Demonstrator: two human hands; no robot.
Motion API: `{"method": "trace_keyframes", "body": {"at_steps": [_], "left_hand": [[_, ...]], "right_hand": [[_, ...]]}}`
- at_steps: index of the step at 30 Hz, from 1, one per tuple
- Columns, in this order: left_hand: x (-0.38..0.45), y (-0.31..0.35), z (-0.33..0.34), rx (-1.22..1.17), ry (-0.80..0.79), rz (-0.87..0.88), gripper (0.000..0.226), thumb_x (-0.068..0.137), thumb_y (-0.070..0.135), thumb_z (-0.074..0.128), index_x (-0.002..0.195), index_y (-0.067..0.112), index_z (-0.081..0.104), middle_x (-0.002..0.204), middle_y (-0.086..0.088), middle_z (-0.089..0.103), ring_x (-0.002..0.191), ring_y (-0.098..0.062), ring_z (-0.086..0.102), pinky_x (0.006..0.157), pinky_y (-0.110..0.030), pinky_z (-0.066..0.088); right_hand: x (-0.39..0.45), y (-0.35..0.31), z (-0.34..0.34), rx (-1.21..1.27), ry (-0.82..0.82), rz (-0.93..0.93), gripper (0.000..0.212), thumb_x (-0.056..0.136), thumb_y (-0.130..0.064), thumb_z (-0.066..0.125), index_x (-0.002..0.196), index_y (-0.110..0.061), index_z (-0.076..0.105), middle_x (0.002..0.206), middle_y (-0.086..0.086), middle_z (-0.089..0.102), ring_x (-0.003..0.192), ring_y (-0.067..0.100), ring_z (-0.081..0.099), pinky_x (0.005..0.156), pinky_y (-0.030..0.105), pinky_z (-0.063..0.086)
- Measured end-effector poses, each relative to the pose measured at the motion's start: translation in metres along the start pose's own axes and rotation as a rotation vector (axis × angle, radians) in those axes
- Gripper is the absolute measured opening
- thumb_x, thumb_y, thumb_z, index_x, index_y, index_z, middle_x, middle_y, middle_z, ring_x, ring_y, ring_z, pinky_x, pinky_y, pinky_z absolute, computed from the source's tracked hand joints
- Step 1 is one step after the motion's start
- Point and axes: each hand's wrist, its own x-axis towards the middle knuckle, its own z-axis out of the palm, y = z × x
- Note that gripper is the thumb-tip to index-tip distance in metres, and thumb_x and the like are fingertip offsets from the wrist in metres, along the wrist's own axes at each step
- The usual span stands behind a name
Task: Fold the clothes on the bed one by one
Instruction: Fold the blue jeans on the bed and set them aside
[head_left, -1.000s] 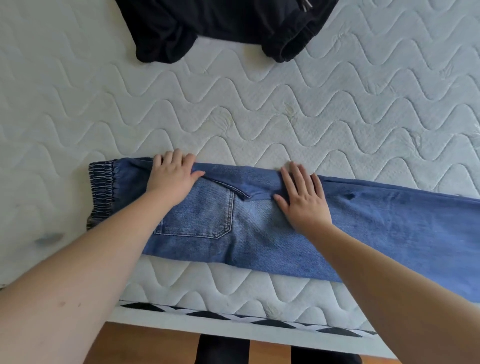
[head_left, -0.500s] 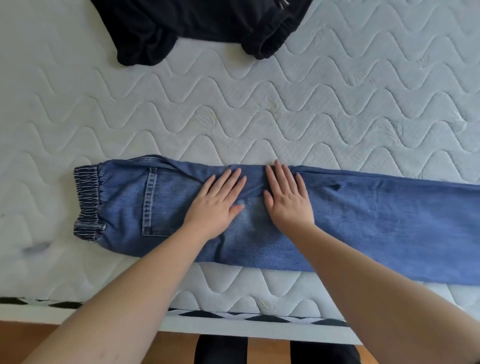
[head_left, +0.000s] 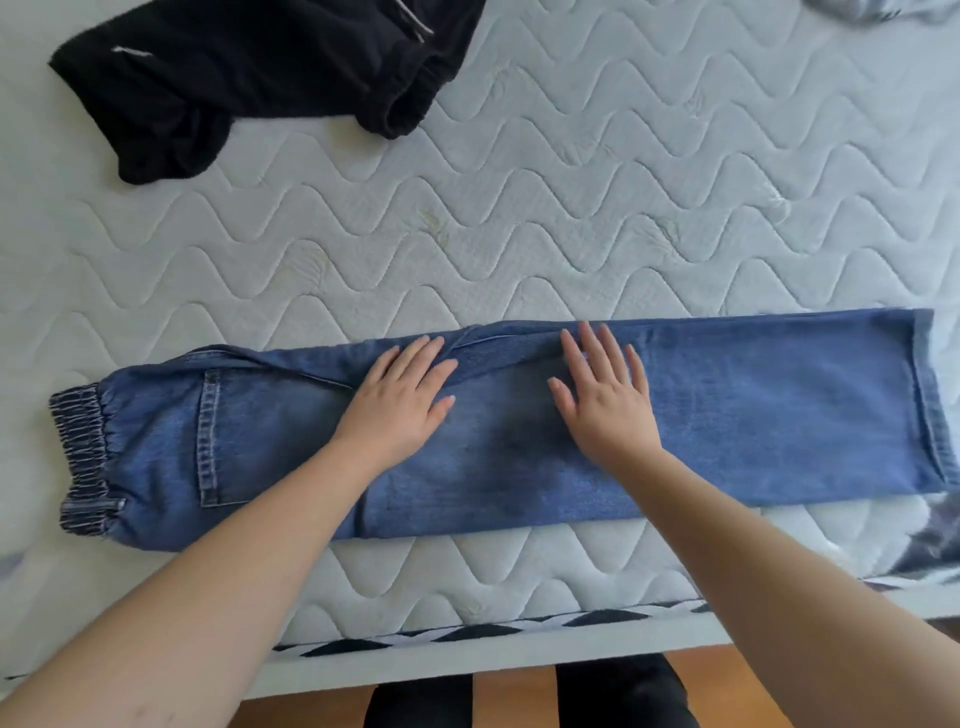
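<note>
Head view shows the left hand (head_left: 397, 402) and right hand (head_left: 605, 400) pressing flat, fingers spread, on the leg-on-leg blue jeans (head_left: 753, 415) near the mattress (head_left: 519, 208) edge, where uneven smoothing could skew the stacked legs.

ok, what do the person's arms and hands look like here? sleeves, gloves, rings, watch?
Both arms are bare up to the frame edge: no sleeves in view. The left hand and right hand wear no gloves, and no rings, watch or bracelet show on the fingers or wrists. Fingernails look short and unpainted. No markings visible on either forearm.
</note>
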Motion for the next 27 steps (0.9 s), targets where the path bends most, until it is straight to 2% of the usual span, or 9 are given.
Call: {"method": "trace_keyframes", "body": {"at_steps": [3,6,11,15,18,24,27], "left_hand": [[0.025,0.030,-0.003,-0.033,0.012,0.065,0.052,0.102,0.037,0.042,0.148,0.014,0.042,0.161,-0.008,0.026,0.149,-0.022,0.022,0.121,-0.040,0.015],[0.049,0.068,-0.004,-0.023,0.009,0.147,0.055,0.102,0.039,0.036,0.152,0.017,0.032,0.163,-0.005,0.019,0.151,-0.020,0.016,0.123,-0.039,0.010],[0.095,0.142,0.002,0.095,-0.086,0.342,0.066,0.101,0.053,0.024,0.157,0.025,0.006,0.165,0.000,-0.003,0.152,-0.019,-0.001,0.123,-0.040,0.001],[0.132,0.191,0.010,0.187,-0.177,0.428,0.078,0.097,0.063,0.026,0.155,0.028,-0.012,0.164,0.001,-0.018,0.151,-0.020,-0.012,0.122,-0.041,-0.004],[0.153,0.226,0.017,0.198,-0.184,0.469,0.083,0.095,0.067,0.028,0.154,0.030,-0.017,0.163,0.001,-0.021,0.151,-0.020,-0.014,0.122,-0.041,-0.005],[0.185,0.297,0.024,0.195,-0.191,0.541,0.077,0.096,0.066,0.023,0.154,0.032,-0.014,0.163,0.000,-0.021,0.151,-0.021,-0.014,0.122,-0.042,-0.004],[0.199,0.324,0.031,0.199,-0.227,0.523,0.085,0.092,0.071,0.026,0.152,0.032,-0.020,0.161,-0.002,-0.025,0.150,-0.023,-0.018,0.121,-0.046,-0.007]], "right_hand": [[-0.016,0.033,-0.008,0.035,-0.005,0.059,0.060,0.101,-0.047,0.033,0.155,-0.025,0.019,0.164,-0.002,0.012,0.151,0.017,0.003,0.121,0.037,-0.001],[-0.031,0.073,-0.014,0.066,-0.006,0.132,0.061,0.101,-0.046,0.037,0.155,-0.025,0.020,0.163,-0.002,0.013,0.151,0.017,0.004,0.120,0.036,-0.001],[-0.053,0.144,-0.016,0.137,0.005,0.336,0.063,0.100,-0.044,0.041,0.155,-0.025,0.018,0.163,-0.003,0.015,0.151,0.018,0.006,0.120,0.037,0.003],[-0.062,0.194,-0.022,0.185,0.018,0.465,0.065,0.099,-0.041,0.044,0.155,-0.022,0.018,0.163,0.000,0.017,0.150,0.020,0.008,0.121,0.039,0.007],[-0.065,0.232,-0.026,0.196,0.018,0.539,0.067,0.098,-0.040,0.045,0.155,-0.021,0.016,0.163,0.001,0.014,0.151,0.021,0.007,0.121,0.039,0.006],[-0.067,0.296,-0.035,0.225,0.063,0.630,0.068,0.099,-0.041,0.044,0.156,-0.022,0.012,0.164,0.000,0.009,0.151,0.021,0.004,0.121,0.041,0.005],[-0.063,0.323,-0.038,0.250,0.086,0.682,0.069,0.099,-0.040,0.044,0.156,-0.017,0.013,0.163,0.004,0.014,0.150,0.024,0.008,0.121,0.042,0.006]]}}
